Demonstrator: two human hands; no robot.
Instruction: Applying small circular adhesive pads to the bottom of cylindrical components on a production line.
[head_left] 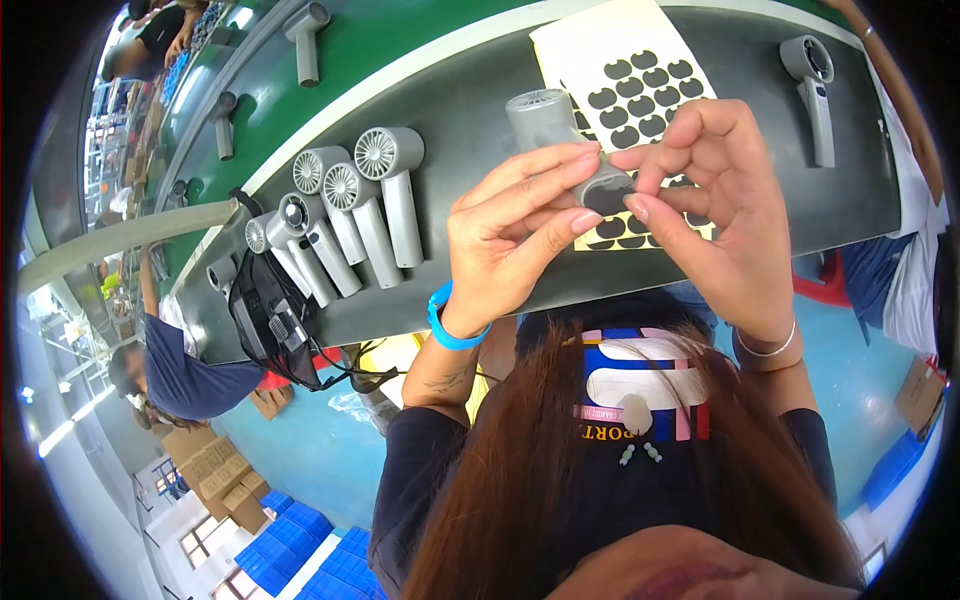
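Note:
A grey handheld fan (540, 112) is raised over the bench in front of me, its round head pointing away and its handle end toward me. My left hand (510, 225) is closed around the handle, thumb beneath the end. On that end sits a dark oval sticker (608, 196). My right hand (728, 205) pinches at the sticker's right edge with thumb and forefinger, the other fingers curled above. Behind and beneath both hands lies a pale sheet (585, 40) bearing rows of black, notched oval stickers. My hands partly hide the sheet and the fan's handle.
Several grey handheld fans (375, 210) lie together on the dark bench at left, beside a black bag (275, 320). Another fan (815, 100) lies at far right, near a co-worker's arm (900, 110). More fans (308, 45) rest on the green belt beyond. Another person (195, 370) sits at left.

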